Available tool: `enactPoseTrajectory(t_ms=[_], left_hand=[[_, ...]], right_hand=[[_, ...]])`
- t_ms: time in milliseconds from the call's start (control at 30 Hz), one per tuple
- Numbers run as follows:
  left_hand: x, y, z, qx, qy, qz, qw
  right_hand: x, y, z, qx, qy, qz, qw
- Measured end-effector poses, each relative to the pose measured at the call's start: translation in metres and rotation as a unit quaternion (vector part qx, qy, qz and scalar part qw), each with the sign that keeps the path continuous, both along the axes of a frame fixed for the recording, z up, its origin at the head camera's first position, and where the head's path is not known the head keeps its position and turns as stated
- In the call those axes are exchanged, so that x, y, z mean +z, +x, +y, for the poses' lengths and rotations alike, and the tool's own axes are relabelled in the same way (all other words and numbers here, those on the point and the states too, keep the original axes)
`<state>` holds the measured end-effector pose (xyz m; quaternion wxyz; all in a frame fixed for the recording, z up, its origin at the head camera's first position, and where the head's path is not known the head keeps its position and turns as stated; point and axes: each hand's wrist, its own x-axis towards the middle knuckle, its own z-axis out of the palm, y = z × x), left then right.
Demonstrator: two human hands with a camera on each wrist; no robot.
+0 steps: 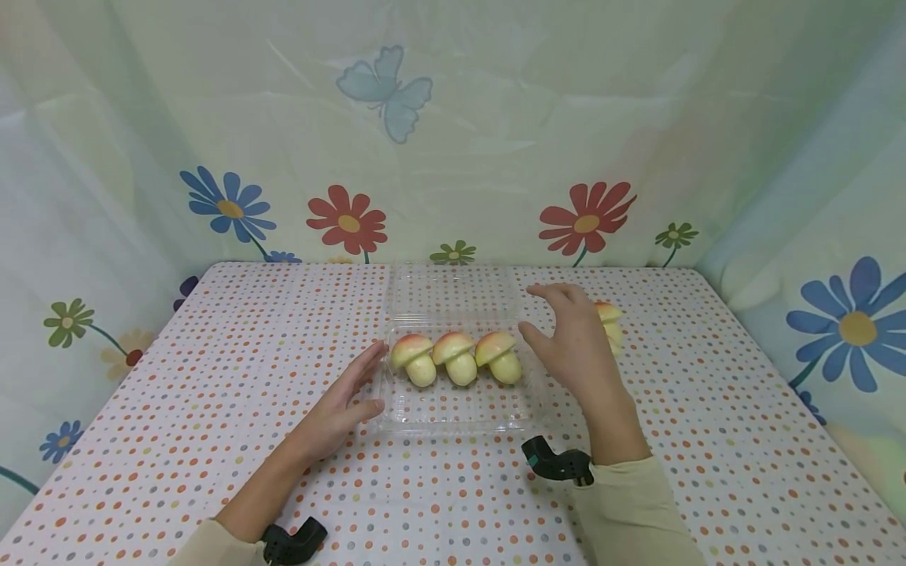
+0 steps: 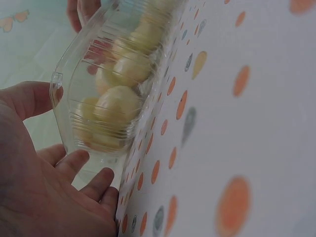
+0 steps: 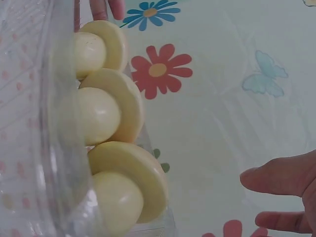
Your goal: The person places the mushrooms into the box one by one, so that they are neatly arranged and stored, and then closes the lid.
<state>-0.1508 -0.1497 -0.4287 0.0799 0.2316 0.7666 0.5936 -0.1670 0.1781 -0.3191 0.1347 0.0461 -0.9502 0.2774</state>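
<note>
Your left hand is at the left edge of a clear, rectangular, thin plastic clamshell container, thumb and fingers spread loose along the rim, not clenched round anything; the left wrist view has the thumb tip right at that rim. Your right hand is up near the container's right side, thumb and fingers apart, gripping nothing.

Three smooth, glossy, pale yellow mushroom-shaped pieces with reddish-tinted domed caps sit in a row inside the tray, toward its back: left piece, middle piece, right piece. Caps point away from you, rounded stems toward you; neighbours sit close together. A similar fourth piece is on the table outside, right of the container, partly hidden behind your right hand. Container walls look ribbed from the left wrist, and its see-through lid is folded back behind the tray.

Table wears a white cloth printed with orange, grey and yellowish dots. Behind hangs a shiny, creased pale green curtain with blue, red and green flowers plus a blue butterfly. You have beige sleeves and black curved wrist devices
</note>
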Motion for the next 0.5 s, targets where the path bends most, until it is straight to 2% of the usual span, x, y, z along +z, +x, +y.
enactPoseTrajectory(t_ms=[500], left_hand=[[-0.0007,-0.0003,-0.0004,-0.002,0.003,0.005,1.0]], right_hand=[[0.0031,0.0024,0.0092,-0.032,-0.014,0.018,0.9992]])
